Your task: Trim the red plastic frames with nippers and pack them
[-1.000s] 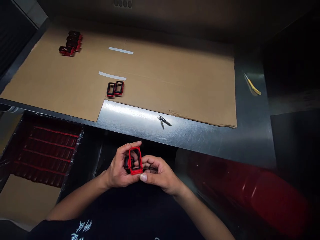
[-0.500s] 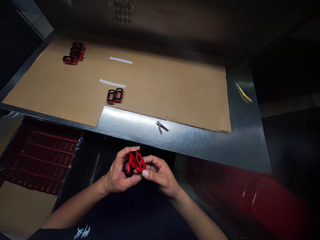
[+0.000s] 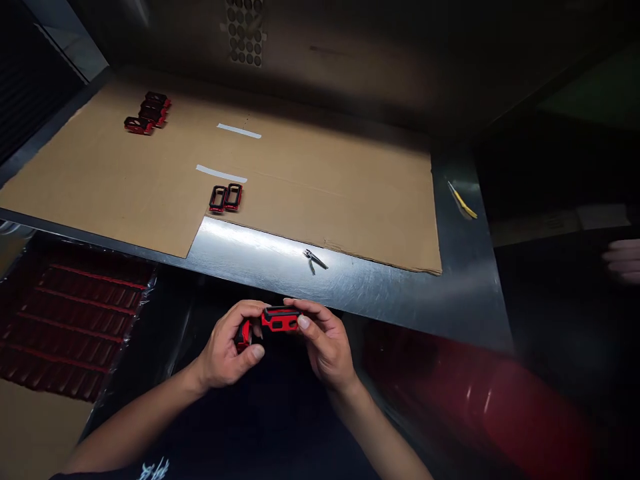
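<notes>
- Item: red-and-black plastic frame (image 3: 280, 319), held level between both hands, in front of the tabletop's near edge and over a dark area below it.
- Left hand (image 3: 225, 350): closed, fingers curled around the frame's left end. A red piece (image 3: 244, 335) shows beside the palm; cannot tell whether it belongs to the frame or is separate.
- Right hand (image 3: 325, 347): closed, thumb and fingers pinching the frame's right end.
- Steel tabletop (image 3: 400, 293): carries a cardboard sheet (image 3: 325, 213) and a small metal tool (image 3: 315, 261) on bare steel, with a yellow-handled tool (image 3: 463, 201) further right.
- On the cardboard: two matching frames (image 3: 225, 198) lying side by side just beneath a white tape strip (image 3: 221, 174), and a stacked row of red frames (image 3: 147, 113) at far left.
- Below left: ribbed red tray (image 3: 75, 320) in plastic wrap.
- Right edge: another person's hand (image 3: 621, 261), well apart from the frame.
- Risk, drop: the frame is held only by its ends, so a slipping fingertip could send it into the dark area, where it would be hard to spot.
- Risk, damage: twisting or forcing at the ends could bend or crack the thin frame walls.
- Risk, knock: a careless elbow or reach could nudge the two frames, which lie near the cardboard's edge.
</notes>
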A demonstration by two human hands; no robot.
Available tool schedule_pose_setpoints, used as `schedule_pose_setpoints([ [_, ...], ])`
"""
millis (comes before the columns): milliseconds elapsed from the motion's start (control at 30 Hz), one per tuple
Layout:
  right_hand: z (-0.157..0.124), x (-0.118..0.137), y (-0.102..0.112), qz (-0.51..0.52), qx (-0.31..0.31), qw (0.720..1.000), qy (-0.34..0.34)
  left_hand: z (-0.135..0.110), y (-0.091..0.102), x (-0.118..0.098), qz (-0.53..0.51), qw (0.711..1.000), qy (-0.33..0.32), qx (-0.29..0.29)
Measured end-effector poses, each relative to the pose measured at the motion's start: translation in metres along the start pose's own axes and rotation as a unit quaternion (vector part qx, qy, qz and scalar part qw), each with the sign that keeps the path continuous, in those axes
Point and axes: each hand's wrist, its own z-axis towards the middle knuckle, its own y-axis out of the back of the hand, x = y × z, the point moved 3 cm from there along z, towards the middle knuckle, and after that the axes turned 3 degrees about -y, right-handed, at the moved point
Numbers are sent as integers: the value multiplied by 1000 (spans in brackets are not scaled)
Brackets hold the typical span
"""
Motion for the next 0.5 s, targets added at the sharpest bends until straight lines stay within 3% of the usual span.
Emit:
schedule_pose_setpoints([
  [100, 1, 10, 2, -110, 9, 992, 64, 7, 3, -1, 10, 997, 78, 7],
  [167, -1, 18, 0, -192, 22, 976, 97, 10, 3, -3, 34, 986, 158, 30],
  [233, -2, 23, -3, -269, 43, 954, 127, 10, 4, -7, 60, 976, 199, 65],
  [367, 13, 14, -19, -406, 144, 874, 224, 2, 18, -3, 48, 969, 207, 123],
  [500, 31, -5, -50, -466, 220, 781, 352, -35, 45, 16, -116, 912, 378, 108],
])
